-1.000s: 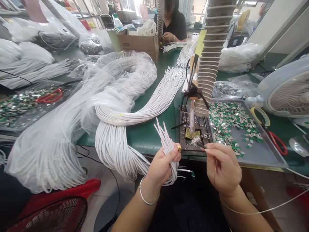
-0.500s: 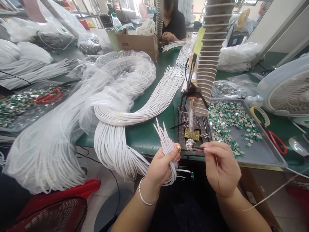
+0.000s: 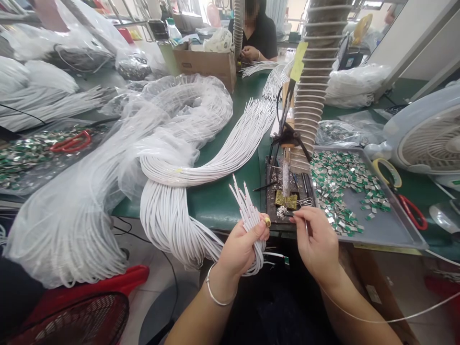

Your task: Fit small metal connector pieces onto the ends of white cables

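A green workbench point(image 3: 223, 201) carries a bundle of white cables point(image 3: 179, 177) in clear plastic, a cardboard box point(image 3: 203, 67), a dark metal stand point(image 3: 273, 215), and a metal tray point(image 3: 395, 227) of small green-and-silver pieces point(image 3: 345, 191), with a tape roll point(image 3: 386, 172) and red-handled scissors point(image 3: 413, 213) just beside the tray.

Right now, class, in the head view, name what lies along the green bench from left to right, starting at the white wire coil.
white wire coil, black soldering tray, metal tray of green-and-silver pieces, red-handled scissors
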Action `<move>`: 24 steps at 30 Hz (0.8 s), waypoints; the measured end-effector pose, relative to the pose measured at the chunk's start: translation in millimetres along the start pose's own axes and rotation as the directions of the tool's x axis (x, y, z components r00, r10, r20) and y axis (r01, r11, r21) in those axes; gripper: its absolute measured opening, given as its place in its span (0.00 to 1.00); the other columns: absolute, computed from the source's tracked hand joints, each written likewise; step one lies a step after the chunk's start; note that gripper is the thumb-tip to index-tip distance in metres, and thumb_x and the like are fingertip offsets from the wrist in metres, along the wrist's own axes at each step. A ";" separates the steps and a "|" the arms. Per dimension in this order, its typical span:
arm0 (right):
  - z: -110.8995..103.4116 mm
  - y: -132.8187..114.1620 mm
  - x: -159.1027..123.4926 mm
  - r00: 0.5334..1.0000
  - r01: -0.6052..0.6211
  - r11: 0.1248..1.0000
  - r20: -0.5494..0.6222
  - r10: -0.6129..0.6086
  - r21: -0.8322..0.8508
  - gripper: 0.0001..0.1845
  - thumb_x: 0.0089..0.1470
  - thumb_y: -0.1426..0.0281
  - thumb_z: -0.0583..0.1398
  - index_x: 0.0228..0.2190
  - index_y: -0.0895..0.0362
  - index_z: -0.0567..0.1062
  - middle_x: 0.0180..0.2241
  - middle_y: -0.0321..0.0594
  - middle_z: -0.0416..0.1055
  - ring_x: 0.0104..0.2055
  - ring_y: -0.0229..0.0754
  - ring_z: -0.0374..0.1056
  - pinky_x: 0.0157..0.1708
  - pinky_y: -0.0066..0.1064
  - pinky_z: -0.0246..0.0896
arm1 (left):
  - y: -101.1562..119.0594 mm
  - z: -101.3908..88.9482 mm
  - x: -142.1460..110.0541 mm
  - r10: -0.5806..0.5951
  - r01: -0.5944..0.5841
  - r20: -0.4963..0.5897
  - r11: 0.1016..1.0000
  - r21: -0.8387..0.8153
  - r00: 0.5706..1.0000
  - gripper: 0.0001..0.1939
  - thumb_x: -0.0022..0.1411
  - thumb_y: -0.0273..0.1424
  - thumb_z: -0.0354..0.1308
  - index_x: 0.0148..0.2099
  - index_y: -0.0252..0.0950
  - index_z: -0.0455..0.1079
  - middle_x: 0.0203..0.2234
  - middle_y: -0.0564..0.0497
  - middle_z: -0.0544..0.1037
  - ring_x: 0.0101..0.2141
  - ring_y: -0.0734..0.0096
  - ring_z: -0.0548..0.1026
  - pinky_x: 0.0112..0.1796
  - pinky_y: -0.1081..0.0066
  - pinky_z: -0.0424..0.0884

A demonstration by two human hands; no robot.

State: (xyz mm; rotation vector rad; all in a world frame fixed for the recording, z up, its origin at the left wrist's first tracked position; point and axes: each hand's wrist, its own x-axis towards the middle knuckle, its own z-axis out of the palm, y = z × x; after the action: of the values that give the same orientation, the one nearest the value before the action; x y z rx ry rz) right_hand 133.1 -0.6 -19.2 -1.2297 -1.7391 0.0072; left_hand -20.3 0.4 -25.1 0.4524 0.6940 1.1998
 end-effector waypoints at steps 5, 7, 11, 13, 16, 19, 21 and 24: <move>4.1 3.4 -0.2 0.996 0.039 0.997 0.087 -0.033 -0.071 0.13 0.60 0.76 0.52 0.46 0.59 0.67 0.39 0.48 0.70 0.43 0.45 0.68 0.43 0.41 0.68 | -1.0 -2.7 0.2 0.025 -0.025 0.015 1.000 0.010 1.000 0.11 0.48 0.30 0.70 0.33 0.32 0.74 0.30 0.51 0.72 0.23 0.80 0.63 0.27 0.72 0.59; 0.5 2.1 -1.0 0.994 0.064 0.995 0.096 -0.057 -0.073 0.15 0.61 0.75 0.50 0.49 0.60 0.66 0.44 0.52 0.68 0.48 0.47 0.66 0.46 0.44 0.66 | -1.6 -3.7 0.2 0.030 -0.030 0.026 0.999 0.013 0.999 0.10 0.49 0.31 0.69 0.33 0.32 0.74 0.30 0.51 0.72 0.23 0.80 0.64 0.28 0.71 0.60; -12.7 -3.0 -0.5 0.995 0.101 0.993 -0.009 -0.102 -0.068 0.16 0.60 0.75 0.49 0.48 0.60 0.68 0.43 0.52 0.68 0.48 0.47 0.66 0.46 0.43 0.65 | -2.7 -5.4 -0.2 0.028 -0.029 0.026 0.999 0.021 0.999 0.11 0.48 0.31 0.70 0.34 0.33 0.74 0.30 0.51 0.71 0.24 0.79 0.64 0.29 0.71 0.60; -20.9 -1.9 1.7 0.994 0.088 0.993 -0.061 -0.093 -0.085 0.14 0.59 0.76 0.49 0.45 0.58 0.69 0.37 0.47 0.70 0.43 0.44 0.68 0.43 0.39 0.65 | -2.9 -6.2 -0.4 0.026 -0.027 0.020 0.999 0.025 0.999 0.11 0.48 0.32 0.70 0.34 0.33 0.75 0.29 0.51 0.71 0.24 0.78 0.64 0.29 0.70 0.60; -33.8 10.0 7.3 0.998 0.038 0.977 -0.033 -0.046 -0.208 0.10 0.58 0.77 0.52 0.39 0.56 0.70 0.32 0.42 0.72 0.37 0.42 0.69 0.40 0.36 0.65 | -3.0 -7.5 -0.2 0.017 -0.018 0.018 0.999 0.031 1.000 0.12 0.48 0.32 0.70 0.35 0.33 0.75 0.25 0.52 0.71 0.24 0.77 0.64 0.30 0.70 0.60; -44.7 30.4 13.5 0.995 0.015 0.939 0.101 0.021 -0.344 0.07 0.59 0.73 0.53 0.37 0.57 0.71 0.32 0.43 0.73 0.36 0.44 0.69 0.38 0.36 0.65 | -3.2 -8.0 -0.2 0.003 -0.004 0.020 0.999 0.042 1.000 0.12 0.49 0.33 0.69 0.36 0.33 0.76 0.23 0.52 0.70 0.25 0.76 0.65 0.31 0.70 0.60; -49.1 42.6 17.2 0.975 0.020 0.921 0.213 0.069 -0.389 0.08 0.58 0.71 0.52 0.35 0.57 0.71 0.33 0.45 0.73 0.37 0.46 0.68 0.37 0.38 0.64 | -3.4 -7.6 -0.7 -0.001 0.000 0.021 0.999 0.042 1.000 0.12 0.49 0.33 0.69 0.36 0.34 0.77 0.23 0.51 0.71 0.26 0.75 0.65 0.32 0.70 0.60; -50.1 51.8 22.3 0.933 0.026 0.905 0.336 0.131 -0.424 0.09 0.58 0.71 0.51 0.34 0.58 0.71 0.33 0.47 0.72 0.38 0.49 0.67 0.38 0.39 0.63 | -3.4 -6.6 -1.4 0.002 -0.003 0.017 0.999 0.041 1.000 0.12 0.48 0.33 0.70 0.36 0.34 0.77 0.24 0.51 0.71 0.26 0.75 0.66 0.32 0.70 0.60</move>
State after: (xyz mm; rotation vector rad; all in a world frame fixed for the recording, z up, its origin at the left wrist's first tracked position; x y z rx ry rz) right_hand 204.7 16.7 -2.8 -1.6767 -2.0947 -0.1278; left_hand -22.8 -2.3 -31.6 0.4974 0.7054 1.1844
